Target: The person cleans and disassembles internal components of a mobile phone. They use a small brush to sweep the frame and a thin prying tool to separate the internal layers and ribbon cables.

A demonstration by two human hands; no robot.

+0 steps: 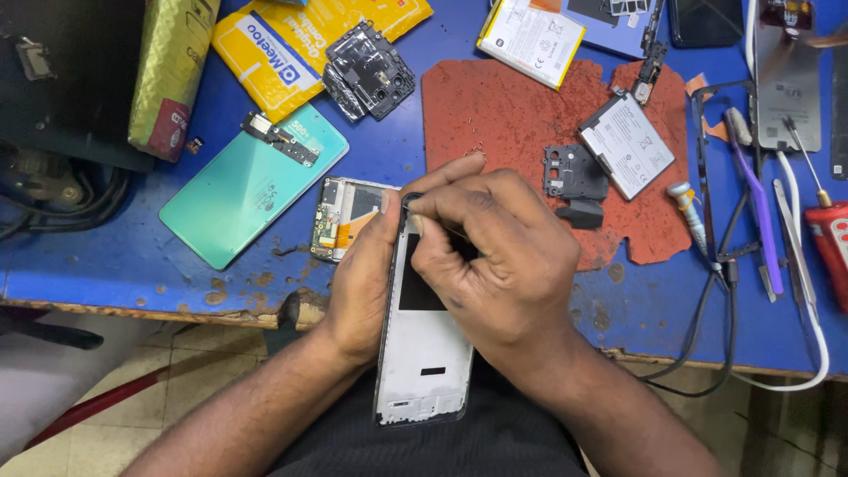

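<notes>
Blue tabletop (106, 256), scuffed and stained along its near edge, carries the whole spread of phone parts. The person holds an opened phone frame (422, 353) upright over the lap, its top end at the table's edge. The left hand (358, 283) wraps around the frame's left side and grips it. The right hand (495, 247) is curled over the upper part of the frame, fingertips pinched narrowly together at its top corner; whether a small tool sits in that pinch I cannot tell.

Just beside the left hand lies a small phone body with orange inner parts (340, 216). Farther left rests a green back cover (252, 181). Behind the hands is a worn red mat (521, 106) with a grey battery (629, 146) and a black plate (574, 172) on it. A red-handled screwdriver (826, 221) lies at the far right.
</notes>
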